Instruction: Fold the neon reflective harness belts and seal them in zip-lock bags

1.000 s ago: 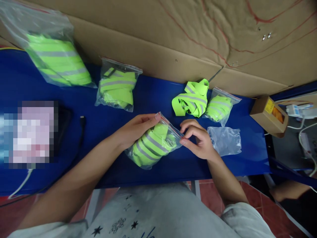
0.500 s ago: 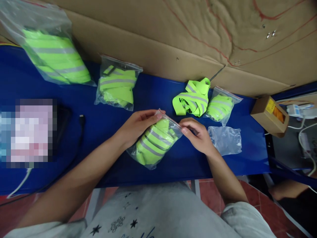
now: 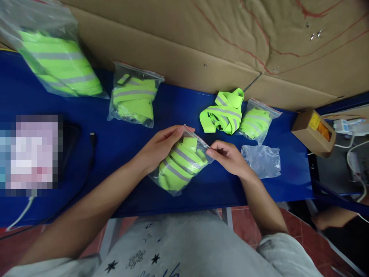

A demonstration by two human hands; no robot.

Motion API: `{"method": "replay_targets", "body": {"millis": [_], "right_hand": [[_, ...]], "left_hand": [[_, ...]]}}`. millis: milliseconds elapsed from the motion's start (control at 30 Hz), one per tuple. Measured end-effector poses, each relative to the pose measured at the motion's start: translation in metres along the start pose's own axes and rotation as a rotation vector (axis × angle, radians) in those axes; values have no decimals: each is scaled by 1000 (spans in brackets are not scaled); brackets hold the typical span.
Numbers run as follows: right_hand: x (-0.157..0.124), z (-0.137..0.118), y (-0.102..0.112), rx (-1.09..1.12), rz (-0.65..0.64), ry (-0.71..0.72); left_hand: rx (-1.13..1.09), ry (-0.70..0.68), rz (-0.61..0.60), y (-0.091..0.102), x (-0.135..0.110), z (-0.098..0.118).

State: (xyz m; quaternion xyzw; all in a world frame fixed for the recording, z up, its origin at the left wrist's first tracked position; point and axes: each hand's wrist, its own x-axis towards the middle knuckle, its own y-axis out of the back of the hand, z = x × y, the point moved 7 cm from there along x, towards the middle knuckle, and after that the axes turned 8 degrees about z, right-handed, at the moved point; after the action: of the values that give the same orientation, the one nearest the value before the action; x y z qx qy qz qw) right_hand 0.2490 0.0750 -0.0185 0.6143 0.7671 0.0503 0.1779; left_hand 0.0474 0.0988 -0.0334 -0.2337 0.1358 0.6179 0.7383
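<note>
A clear zip bag (image 3: 184, 159) holds a folded neon-yellow reflective strap with grey stripes, tilted over the blue table. My left hand (image 3: 164, 146) grips the bag's left upper edge, thumb along the zip line. At the other end of that edge, my right hand (image 3: 226, 156) pinches the corner between thumb and forefinger. Just beyond my right hand lies a loose bundle of the same yellow strap (image 3: 223, 113), unbagged. Beside it sits another filled zip bag (image 3: 256, 121). A flat clear bag (image 3: 262, 161) lies right of my right hand.
Two more filled bags, a large one (image 3: 62, 65) and a smaller one (image 3: 134, 98), stand at the back left. A blurred-out device (image 3: 34, 154) and a black cable (image 3: 92, 148) lie left. At right are a brown box (image 3: 314, 132) and another person's arm (image 3: 334, 219).
My right thumb and fingers have shifted slightly left along the bag's top edge. My left hand keeps its grip, and the whole view has moved a little.
</note>
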Motion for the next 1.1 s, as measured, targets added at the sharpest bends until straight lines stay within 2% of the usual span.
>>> {"method": "replay_targets", "body": {"millis": [167,367,533,767,1100], "right_hand": [[-2,-5,0,-8,6,12],[-3,-4,-2,-15,-16,2],[-3,-8,0,9,-13,44],[-1,-2,-4,33,9,14],[-4,-5,-6,1,-77,-6]], "left_hand": [[53,83,-76,-5,-4,-1],[20,94,-117,-6,-5,1],[7,168,-68,-4,-3,-8],[22,49,-31,-2,-2,-3],[61,86,-16,-1,-1,-5]]}}
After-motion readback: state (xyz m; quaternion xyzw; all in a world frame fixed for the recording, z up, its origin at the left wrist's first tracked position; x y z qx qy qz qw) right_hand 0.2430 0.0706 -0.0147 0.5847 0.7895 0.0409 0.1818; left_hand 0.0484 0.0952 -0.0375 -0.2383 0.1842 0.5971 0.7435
